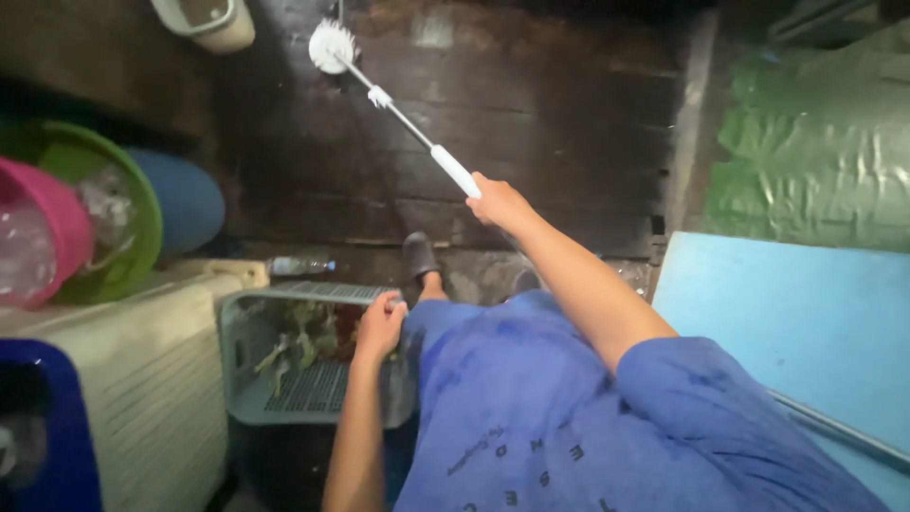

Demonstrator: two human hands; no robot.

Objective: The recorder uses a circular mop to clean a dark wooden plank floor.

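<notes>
Long brush out over the wet floor, one hand steadying on the basket.

Right hand [495, 201] is wrapped tight around the white grip of the toilet brush [334, 45], its head near the dark boards; left hand [379, 325] curls over the grey basket [248, 353] rim. I reckon slick planks could cause a slip, or leaning could tip the basket. The basket's contents are murky and the feet are partly hidden.

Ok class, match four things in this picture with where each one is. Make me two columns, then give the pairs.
1. brush
2. basket
3. bottle
4. pink tub

a. lying on the floor behind the basket
b. at the left edge, inside a green tub
c. held out on its long handle by the right hand
d. its rim under the left hand

Pairs: 1-c, 2-d, 3-a, 4-b
</notes>
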